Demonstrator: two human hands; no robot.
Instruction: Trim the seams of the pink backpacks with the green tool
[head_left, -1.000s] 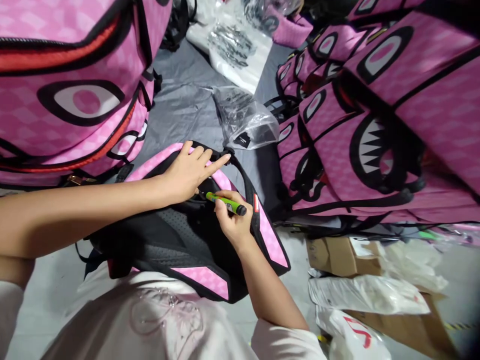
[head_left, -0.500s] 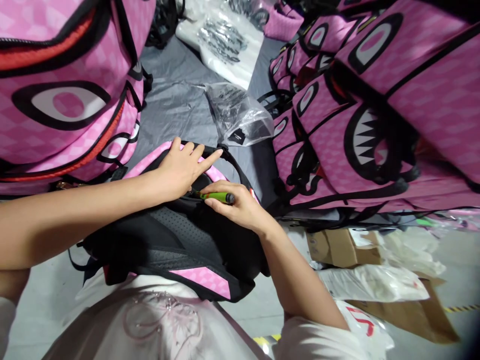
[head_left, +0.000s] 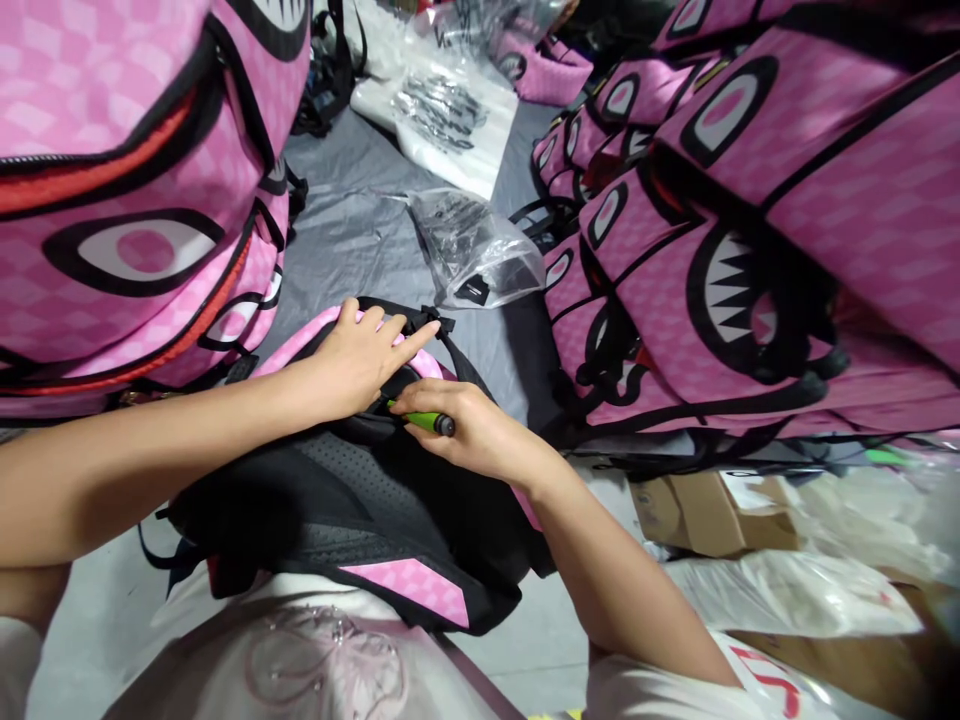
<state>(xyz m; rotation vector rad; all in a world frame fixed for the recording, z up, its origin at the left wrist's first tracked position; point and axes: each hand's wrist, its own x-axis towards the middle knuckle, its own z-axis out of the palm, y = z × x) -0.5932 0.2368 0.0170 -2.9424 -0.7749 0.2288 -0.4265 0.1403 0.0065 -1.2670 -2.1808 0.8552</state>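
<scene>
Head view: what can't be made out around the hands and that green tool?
Tip of the green pen-shaped tool: hidden under the left hand, head view.
Front of the backpack: faces down, out of sight.
Contents of the clear plastic bag: blurred behind creased film.
Red print on the white bag: cut off by the bottom edge.

pink-and-black backpack (head_left: pixel 390 520), green pen (head_left: pixel 424 421)

Nothing reads cleanly here. Red print (head_left: pixel 776 685) runs across the white bag (head_left: pixel 814 700) at lower right, cut off at the edge and illegible. The black label (head_left: pixel 474 291) inside the clear plastic bag (head_left: pixel 487 245) carries marks too small to read. The black print on the white packets (head_left: pixel 450 120) up top is blurred.
</scene>
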